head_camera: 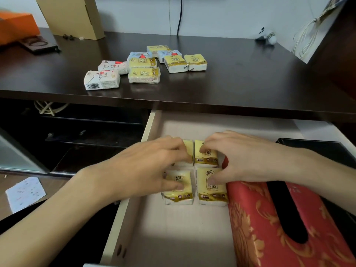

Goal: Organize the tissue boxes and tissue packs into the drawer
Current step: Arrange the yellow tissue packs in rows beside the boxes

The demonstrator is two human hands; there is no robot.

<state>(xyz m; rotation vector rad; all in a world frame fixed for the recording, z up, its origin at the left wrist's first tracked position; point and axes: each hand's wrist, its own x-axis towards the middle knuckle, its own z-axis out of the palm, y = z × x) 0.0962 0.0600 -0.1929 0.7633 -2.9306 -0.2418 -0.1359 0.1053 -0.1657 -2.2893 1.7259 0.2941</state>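
Both my hands are down in the open drawer [152, 120], squaring up four yellow tissue packs [212, 186] laid two by two against its left wall. My left hand [146, 166] rests spread over the left pair, thumb pressing the near one; my right hand [248, 157] has curled fingertips on the right pair, which sit tight beside the red tissue box [269, 228]. The remaining loose packs [144, 74] lie on the dark desk top [240, 79], straight ahead beyond the drawer, slightly left. So I judge my left hand the nearer one.
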